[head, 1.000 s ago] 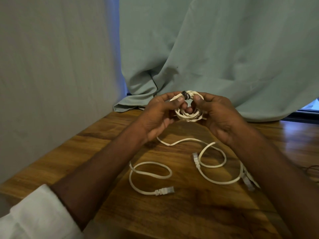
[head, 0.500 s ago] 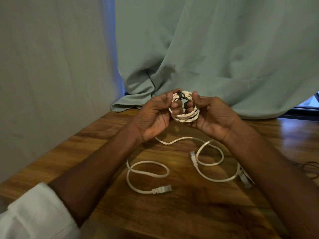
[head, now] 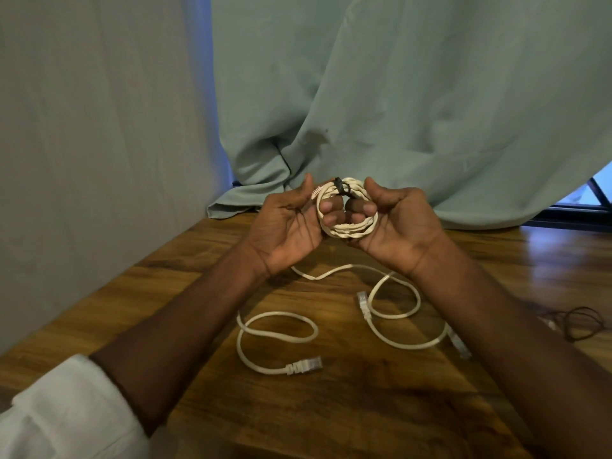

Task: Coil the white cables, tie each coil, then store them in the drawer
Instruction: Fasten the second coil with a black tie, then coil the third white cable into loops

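Note:
A small coil of white cable (head: 351, 228) is held up above the wooden table (head: 364, 409), facing me. My left hand (head: 288, 226) grips its left side and my right hand (head: 400, 226) grips its right side, fingers through the ring. A black tie (head: 339, 186) wraps the top of the coil. Two loose white cables lie on the table below: one looped at the left (head: 278, 336) with a plug at its near end, one at the right (head: 397, 313) partly under my right forearm.
A thin dark wire (head: 579, 321) lies on the table at the right. A pale green cloth (head: 397, 111) hangs behind the table and a grey wall (head: 82, 144) stands close on the left. No drawer is in view.
Both hands have turned palms more toward me and tilted the coil upright, so its ring and the black tie now face the camera. The cables on the table have not moved.

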